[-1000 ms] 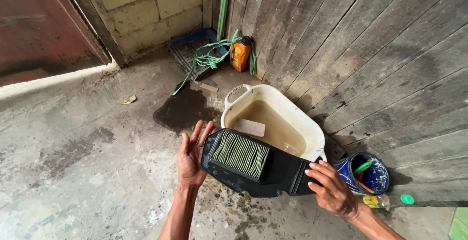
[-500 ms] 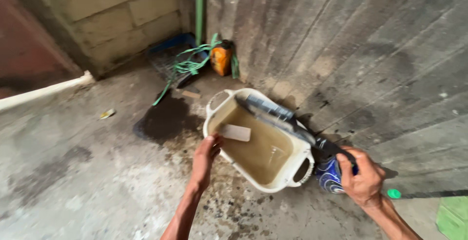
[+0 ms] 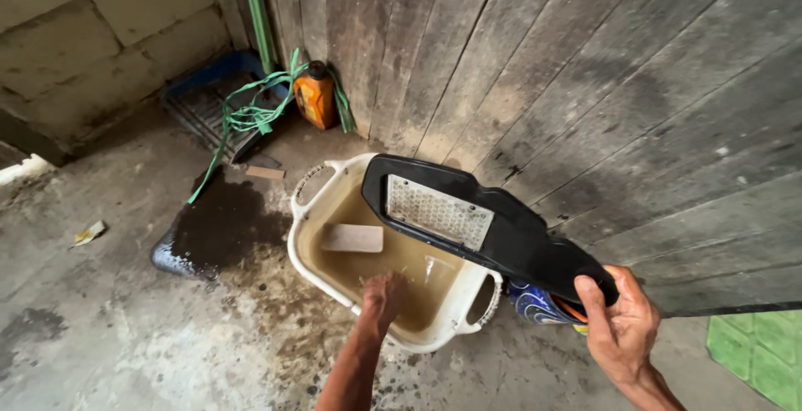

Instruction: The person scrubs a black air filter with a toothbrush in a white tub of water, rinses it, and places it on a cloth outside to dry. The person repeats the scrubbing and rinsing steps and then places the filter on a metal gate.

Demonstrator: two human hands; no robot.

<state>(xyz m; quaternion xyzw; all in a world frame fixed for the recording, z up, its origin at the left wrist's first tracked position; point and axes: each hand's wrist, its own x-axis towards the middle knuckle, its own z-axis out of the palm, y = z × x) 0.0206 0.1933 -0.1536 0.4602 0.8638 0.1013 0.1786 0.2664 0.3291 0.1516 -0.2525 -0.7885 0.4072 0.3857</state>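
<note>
Right hand [image 3: 622, 327] lifts black mesh-faced filter housing [image 3: 493, 227], seemingly wet

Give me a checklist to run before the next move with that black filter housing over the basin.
1. Right hand grips the black air filter housing at one end only: ok, though the far end hangs unsupported.
2. Housing held above the white basin: ok.
3. Left hand dipped in the brownish liquid: ok.
4. Flat pale piece lying in the basin, apart from the hand: ok.
5. Filter mesh clean: cannot tell.
6. Wet dark patch on the floor beside the basin: not ok.
</note>
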